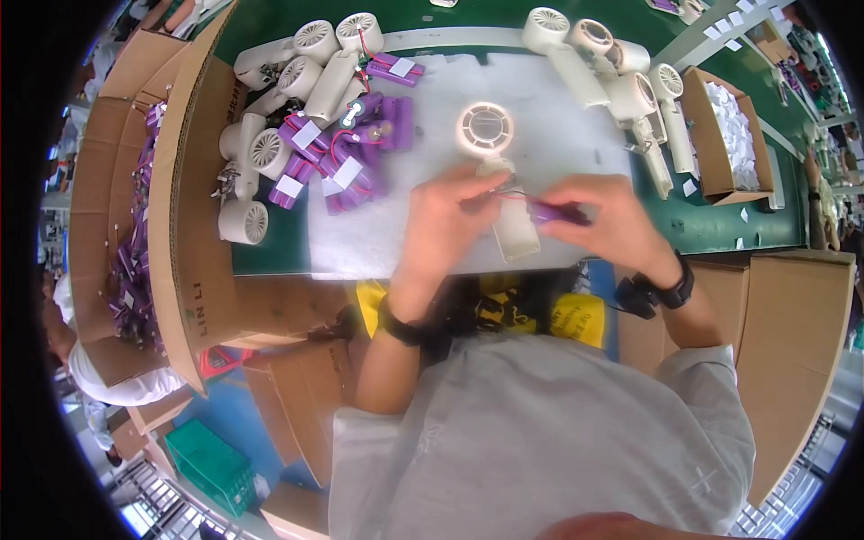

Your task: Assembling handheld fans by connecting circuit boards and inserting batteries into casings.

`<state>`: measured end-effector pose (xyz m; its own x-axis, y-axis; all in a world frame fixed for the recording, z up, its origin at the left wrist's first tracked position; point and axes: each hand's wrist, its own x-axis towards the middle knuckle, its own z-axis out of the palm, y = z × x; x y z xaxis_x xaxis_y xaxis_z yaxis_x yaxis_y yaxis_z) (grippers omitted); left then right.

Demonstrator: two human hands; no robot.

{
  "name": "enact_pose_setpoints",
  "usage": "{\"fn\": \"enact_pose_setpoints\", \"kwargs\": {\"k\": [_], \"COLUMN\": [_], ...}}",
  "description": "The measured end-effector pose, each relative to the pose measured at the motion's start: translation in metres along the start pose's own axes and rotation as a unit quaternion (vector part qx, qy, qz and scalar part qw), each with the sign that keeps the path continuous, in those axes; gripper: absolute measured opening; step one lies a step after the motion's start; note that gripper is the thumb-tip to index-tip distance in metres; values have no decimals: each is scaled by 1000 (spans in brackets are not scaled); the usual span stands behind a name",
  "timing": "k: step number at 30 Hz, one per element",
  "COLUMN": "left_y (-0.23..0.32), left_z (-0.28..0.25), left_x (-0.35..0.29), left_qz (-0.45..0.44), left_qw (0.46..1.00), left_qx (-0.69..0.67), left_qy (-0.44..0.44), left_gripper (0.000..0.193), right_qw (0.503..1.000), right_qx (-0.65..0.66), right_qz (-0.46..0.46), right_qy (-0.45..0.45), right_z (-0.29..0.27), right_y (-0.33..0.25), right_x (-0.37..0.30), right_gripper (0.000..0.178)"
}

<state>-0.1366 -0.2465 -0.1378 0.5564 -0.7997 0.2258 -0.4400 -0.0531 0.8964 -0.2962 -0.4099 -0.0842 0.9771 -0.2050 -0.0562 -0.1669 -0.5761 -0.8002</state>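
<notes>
A cream handheld fan housing lies on the pale mat in front of me, its round head pointing away and its handle toward me. My right hand is closed around a purple battery pack, held just right of the handle. Over the fan's neck, my left hand pinches thin wires that run toward the pack. Motion blurs both hands, and the left fingers partly cover the neck.
Purple battery packs and cream fan bodies are heaped at the left. More fan bodies lie at the right, beside a carton of white pieces. A tall carton of purple packs borders the table's left edge.
</notes>
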Motion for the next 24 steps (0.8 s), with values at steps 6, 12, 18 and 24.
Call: {"fn": "enact_pose_setpoints", "kwargs": {"k": [6,12,18,24], "left_y": [5,6,5,1], "left_z": [-4,-9,-9,-9], "left_x": [3,6,7,7], "left_qz": [13,45,70,118], "left_qw": [999,997,992,984], "left_qx": [40,60,95,127], "left_qy": [-8,-25,-36,-33], "left_gripper": [38,35,36,35], "right_qw": [971,850,836,930], "right_qx": [167,471,511,329], "right_qz": [148,178,62,53], "right_qy": [-81,-153,-188,-155], "right_z": [-4,-15,-6,-15], "right_y": [1,-9,2,7], "right_x": [7,3,-5,3], "right_gripper": [32,65,85,83]}}
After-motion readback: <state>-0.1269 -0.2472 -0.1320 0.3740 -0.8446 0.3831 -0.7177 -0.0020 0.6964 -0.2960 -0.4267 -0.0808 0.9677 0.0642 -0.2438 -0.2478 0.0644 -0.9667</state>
